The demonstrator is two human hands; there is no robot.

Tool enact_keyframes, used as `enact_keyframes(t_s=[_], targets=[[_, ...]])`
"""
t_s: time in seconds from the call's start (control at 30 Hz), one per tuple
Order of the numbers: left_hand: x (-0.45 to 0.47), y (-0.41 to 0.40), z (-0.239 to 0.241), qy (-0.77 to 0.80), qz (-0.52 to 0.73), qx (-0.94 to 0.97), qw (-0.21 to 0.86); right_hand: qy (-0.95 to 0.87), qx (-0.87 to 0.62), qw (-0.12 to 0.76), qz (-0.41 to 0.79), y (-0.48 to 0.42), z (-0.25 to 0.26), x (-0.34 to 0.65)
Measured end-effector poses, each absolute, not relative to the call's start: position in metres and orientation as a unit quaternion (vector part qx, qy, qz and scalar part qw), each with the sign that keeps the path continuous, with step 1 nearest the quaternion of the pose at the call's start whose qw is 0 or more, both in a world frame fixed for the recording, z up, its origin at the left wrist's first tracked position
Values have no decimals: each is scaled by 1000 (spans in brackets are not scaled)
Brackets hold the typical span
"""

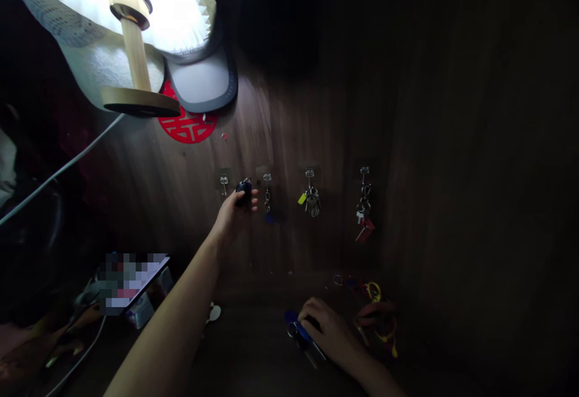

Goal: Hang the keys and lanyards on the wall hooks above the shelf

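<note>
My left hand (230,211) is raised to the wood panel, its thumb and fingers closed on a black key fob (243,192). The fob is beside the leftmost metal hook (224,181); whether they touch, I cannot tell. To its right, a chain with a blue tag (269,218) hangs from the second hook (267,177). Low down on the dark surface, my right hand (326,323) has its fingers curled on a bunch of keys with blue tags (302,332). Its fingertips are partly hidden in shadow.
Further right hang a key bunch with a yellow tag (312,201) and keys with a red tag (365,228). Yellow and red cords (374,292) lie beyond my right hand. A lit lamp (136,53), a cap (203,80) and a tablet-like screen (145,276) are at left.
</note>
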State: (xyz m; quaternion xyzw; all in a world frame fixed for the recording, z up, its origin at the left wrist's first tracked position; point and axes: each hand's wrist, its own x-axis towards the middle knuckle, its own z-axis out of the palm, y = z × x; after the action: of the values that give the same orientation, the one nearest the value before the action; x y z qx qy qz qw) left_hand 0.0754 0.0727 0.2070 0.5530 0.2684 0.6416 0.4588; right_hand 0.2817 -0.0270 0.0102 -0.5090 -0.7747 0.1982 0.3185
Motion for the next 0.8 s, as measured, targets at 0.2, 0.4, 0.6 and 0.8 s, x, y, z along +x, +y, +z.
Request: enact_keyframes(t_s=[0.2,0.4,0.6,0.8], targets=[[49,71,211,331,734,550,224,-779,-508,312,196,-26,11,280],[25,76,196,458,659,596,1,-775,-512,313,199,-26,10,280],[22,88,178,474,635,610,-16,-777,-510,319,188,-24,6,280],[22,92,163,473,628,618,-20,-778,-506,321,191,-25,10,279]])
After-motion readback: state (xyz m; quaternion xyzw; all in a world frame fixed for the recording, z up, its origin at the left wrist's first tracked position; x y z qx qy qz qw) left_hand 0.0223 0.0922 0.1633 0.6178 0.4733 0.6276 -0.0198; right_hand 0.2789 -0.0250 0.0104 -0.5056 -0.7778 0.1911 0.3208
